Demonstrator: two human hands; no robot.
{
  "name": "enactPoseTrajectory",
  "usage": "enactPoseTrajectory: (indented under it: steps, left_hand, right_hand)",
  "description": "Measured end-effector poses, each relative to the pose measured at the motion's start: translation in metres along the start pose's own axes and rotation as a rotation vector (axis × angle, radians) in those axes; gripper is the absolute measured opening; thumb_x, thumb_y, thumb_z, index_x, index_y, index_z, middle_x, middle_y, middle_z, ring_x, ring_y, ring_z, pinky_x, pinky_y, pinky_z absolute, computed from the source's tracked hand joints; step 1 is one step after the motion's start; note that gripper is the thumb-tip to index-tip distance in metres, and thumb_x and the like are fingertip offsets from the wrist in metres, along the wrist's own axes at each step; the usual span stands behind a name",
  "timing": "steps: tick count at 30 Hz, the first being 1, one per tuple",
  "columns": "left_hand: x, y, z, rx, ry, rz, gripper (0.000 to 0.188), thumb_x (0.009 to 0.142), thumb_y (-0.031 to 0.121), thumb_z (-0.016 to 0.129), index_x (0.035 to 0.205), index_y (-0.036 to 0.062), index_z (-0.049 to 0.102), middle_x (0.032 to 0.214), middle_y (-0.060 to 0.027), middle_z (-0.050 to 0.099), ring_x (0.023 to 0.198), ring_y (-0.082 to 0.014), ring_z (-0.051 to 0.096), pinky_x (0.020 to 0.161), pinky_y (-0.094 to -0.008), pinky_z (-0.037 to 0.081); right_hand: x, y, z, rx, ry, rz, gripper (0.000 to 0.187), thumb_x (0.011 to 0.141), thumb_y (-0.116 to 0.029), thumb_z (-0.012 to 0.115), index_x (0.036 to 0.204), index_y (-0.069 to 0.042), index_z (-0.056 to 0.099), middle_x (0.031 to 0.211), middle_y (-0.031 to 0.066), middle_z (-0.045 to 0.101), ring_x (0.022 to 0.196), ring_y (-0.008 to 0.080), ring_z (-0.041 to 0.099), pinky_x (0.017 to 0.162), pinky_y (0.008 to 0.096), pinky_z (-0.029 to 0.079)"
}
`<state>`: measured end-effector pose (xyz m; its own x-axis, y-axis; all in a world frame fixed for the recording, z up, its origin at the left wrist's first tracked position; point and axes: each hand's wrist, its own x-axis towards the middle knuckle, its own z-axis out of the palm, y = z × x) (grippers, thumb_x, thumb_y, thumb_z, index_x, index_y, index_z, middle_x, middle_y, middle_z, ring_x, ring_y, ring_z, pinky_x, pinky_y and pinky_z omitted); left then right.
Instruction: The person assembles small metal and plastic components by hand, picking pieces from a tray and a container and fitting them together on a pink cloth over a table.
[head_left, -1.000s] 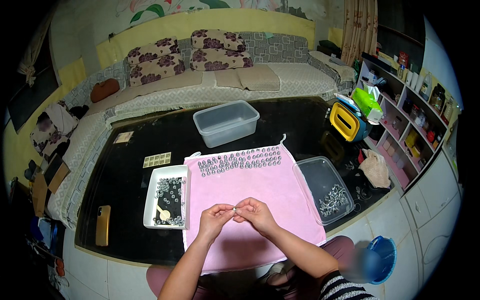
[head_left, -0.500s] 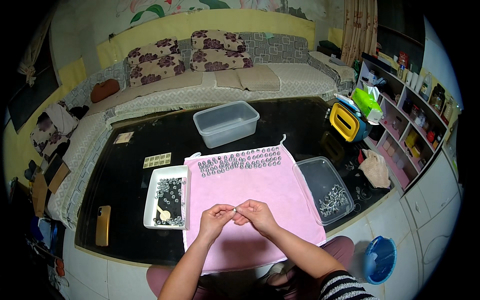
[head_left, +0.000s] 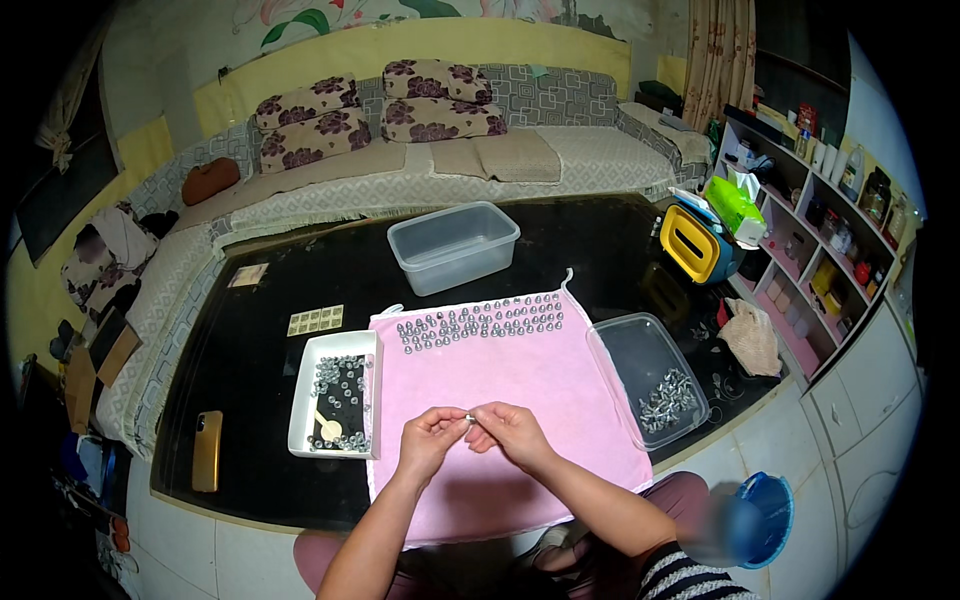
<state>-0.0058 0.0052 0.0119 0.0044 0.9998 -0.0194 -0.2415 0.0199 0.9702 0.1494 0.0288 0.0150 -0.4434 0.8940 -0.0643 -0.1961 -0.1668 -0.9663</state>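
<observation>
Over the near half of a pink cloth (head_left: pixel 500 385), my left hand (head_left: pixel 425 440) and my right hand (head_left: pixel 512 434) meet fingertip to fingertip. Both are closed in a pinch on one small silver metal piece (head_left: pixel 470 420), mostly covered by the fingers. Neat rows of small dome-shaped silver pieces (head_left: pixel 480 322) stand along the cloth's far edge. Left of the cloth, a white box (head_left: pixel 294 425) holds loose round silver pieces (head_left: pixel 338 375) and a cream-coloured spoon (head_left: pixel 328 428). A shallow clear plastic tray (head_left: pixel 640 345) on the right contains a heap of screw-like silver pieces (head_left: pixel 668 400).
On the black table (head_left: pixel 250 490) lie a gold phone (head_left: pixel 206 452) and a printed card (head_left: pixel 315 320). Farther back are a clear plastic tub (head_left: pixel 453 255) and a yellow-and-blue tissue box (head_left: pixel 692 245). A beige cloth (head_left: pixel 750 338) sits at the right edge, above a blue bucket (head_left: pixel 775 520).
Both hands keep nearly the same place. The fingertips have shifted slightly around the small silver piece, and more of it shows between them.
</observation>
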Motion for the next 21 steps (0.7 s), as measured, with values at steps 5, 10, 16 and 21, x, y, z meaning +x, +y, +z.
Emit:
enactPoseTrajectory:
  steps: [5, 10, 16, 21]
  left_hand:
    - [0.0, 0.001, 0.0, 0.019, 0.013, -0.015, 0.013, 0.078, 0.002, 0.062, 0.09, -0.0003, 0.06, 0.076, -0.0028, 0.06, 0.068, -0.0067, 0.054, 0.064, -0.0187, 0.045]
    - [-0.001, 0.003, 0.001, -0.028, 0.009, -0.02, 0.013, 0.079, 0.004, 0.061, 0.09, -0.0002, 0.06, 0.076, -0.0025, 0.06, 0.068, -0.0063, 0.054, 0.063, -0.0179, 0.045]
    - [0.001, 0.002, -0.001, -0.061, 0.004, -0.029, 0.014, 0.078, 0.005, 0.062, 0.091, 0.0001, 0.06, 0.077, -0.0025, 0.06, 0.067, -0.0062, 0.054, 0.063, -0.0178, 0.045]
    - [0.0, 0.002, -0.002, -0.072, 0.01, -0.032, 0.014, 0.078, 0.006, 0.062, 0.091, 0.0001, 0.06, 0.077, -0.0025, 0.06, 0.066, -0.0065, 0.053, 0.062, -0.018, 0.044]
  right_hand:
    - [0.0, 0.005, -0.003, -0.011, -0.003, -0.033, 0.023, 0.088, -0.021, 0.05, 0.092, 0.001, 0.051, 0.077, 0.0093, 0.059, 0.065, 0.0131, 0.058, 0.059, 0.0234, 0.049]
    - [-0.001, 0.003, 0.003, 0.007, 0.05, -0.123, 0.02, 0.087, -0.017, 0.052, 0.096, 0.0, 0.048, 0.075, 0.0078, 0.058, 0.066, 0.0119, 0.057, 0.058, 0.0227, 0.048]
    - [-0.006, -0.002, 0.004, -0.31, 0.077, -0.183, 0.017, 0.086, -0.016, 0.053, 0.094, -0.001, 0.05, 0.071, 0.0056, 0.058, 0.064, 0.01, 0.056, 0.057, 0.0222, 0.047]
    - [-0.008, -0.004, 0.006, -0.581, 0.155, -0.456, 0.017, 0.084, -0.014, 0.055, 0.093, 0.0, 0.052, 0.076, 0.0085, 0.06, 0.063, 0.0137, 0.058, 0.056, 0.0251, 0.047]
